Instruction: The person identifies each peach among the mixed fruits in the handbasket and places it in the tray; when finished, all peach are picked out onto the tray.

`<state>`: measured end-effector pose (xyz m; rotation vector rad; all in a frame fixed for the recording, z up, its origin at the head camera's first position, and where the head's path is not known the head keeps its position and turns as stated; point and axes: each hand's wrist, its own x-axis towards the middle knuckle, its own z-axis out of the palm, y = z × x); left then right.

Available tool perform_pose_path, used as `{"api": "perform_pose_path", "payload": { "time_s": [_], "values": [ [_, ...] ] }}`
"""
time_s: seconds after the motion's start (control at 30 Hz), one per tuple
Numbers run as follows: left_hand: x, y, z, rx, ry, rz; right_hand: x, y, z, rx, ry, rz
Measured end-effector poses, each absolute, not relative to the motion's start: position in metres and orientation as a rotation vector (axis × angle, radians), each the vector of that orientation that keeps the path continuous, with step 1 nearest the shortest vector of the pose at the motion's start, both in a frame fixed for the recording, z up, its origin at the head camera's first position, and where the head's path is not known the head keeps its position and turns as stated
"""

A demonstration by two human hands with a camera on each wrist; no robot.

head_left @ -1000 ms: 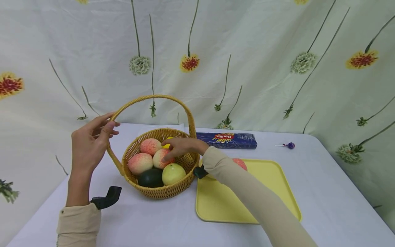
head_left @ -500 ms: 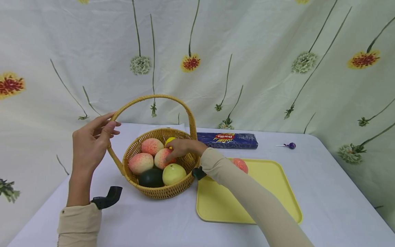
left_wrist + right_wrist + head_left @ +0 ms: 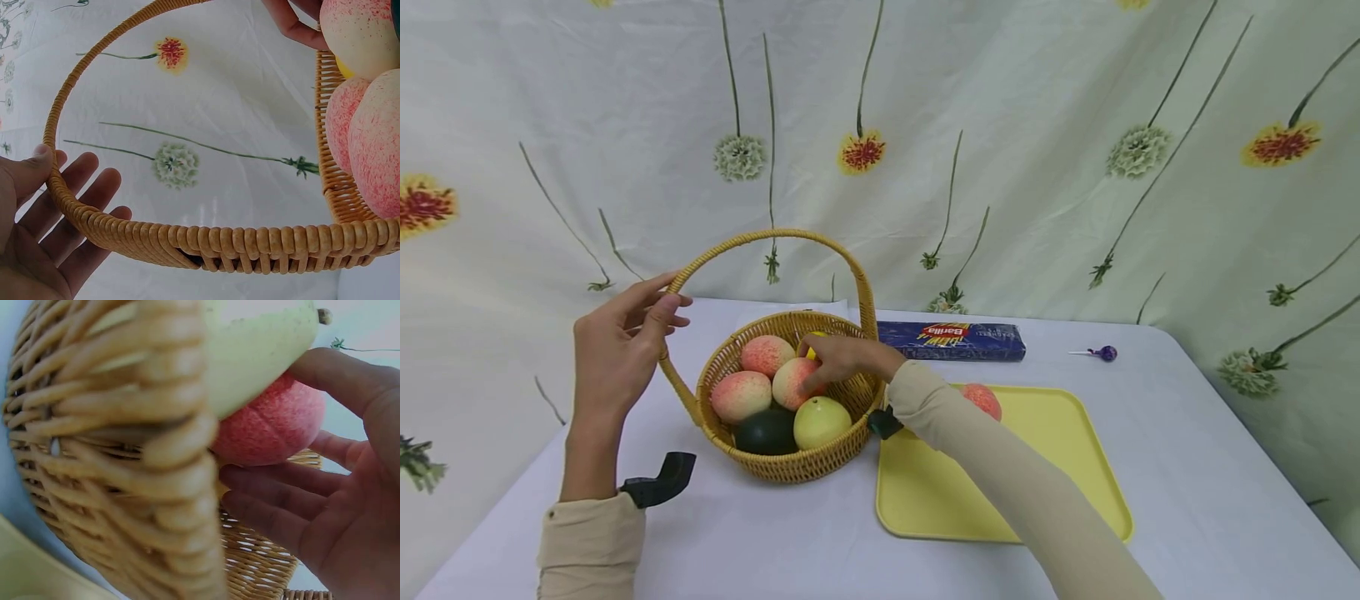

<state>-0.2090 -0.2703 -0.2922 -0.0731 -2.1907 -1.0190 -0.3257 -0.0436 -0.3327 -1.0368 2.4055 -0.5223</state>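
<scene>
My left hand (image 3: 621, 342) holds the handle (image 3: 775, 234) of a wicker basket (image 3: 797, 472), thumb on one side and fingers on the other. Over the basket's right side reaches my right hand (image 3: 848, 357). Its thumb and fingers lie around a pink-and-cream peach (image 3: 792, 385), which looks redder in the right wrist view (image 3: 275, 425). Two more peaches, one behind (image 3: 766, 356) and one to the left (image 3: 741, 397), sit beside it. A pale green pear (image 3: 822, 423) and a dark green avocado (image 3: 766, 433) lie in front. Something yellow is mostly hidden behind the right hand.
Right of the basket lies a yellow tray (image 3: 1067, 467) with a peach (image 3: 983, 402) on it, partly covered by the right sleeve. A blue Barilla spaghetti box (image 3: 955, 341) is behind the tray. Farther right lies a purple lollipop (image 3: 1105, 353). A flowered cloth hangs behind.
Within the basket, my right hand has shifted slightly, its fingers settling closer around the peach. The left hand and the basket stay where they were.
</scene>
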Motion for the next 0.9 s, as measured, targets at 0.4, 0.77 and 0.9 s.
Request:
{"api": "perform_pose_path", "payload": {
  "time_s": [0.4,0.77,0.9],
  "values": [
    [-0.209,-0.27,-0.292,-0.098,-2.176,-1.029,-0.328,-0.042,-0.34,-1.13,2.451,-0.561],
    [-0.209,-0.271,-0.291,-0.093,-2.171,-1.042,-0.327,-0.031,-0.343,-1.267,2.508,-0.62],
    [-0.209,-0.271,-0.292,-0.095,-2.168,-1.043,-0.326,-0.026,-0.345,-1.241,2.535,-0.697]
  ]
}}
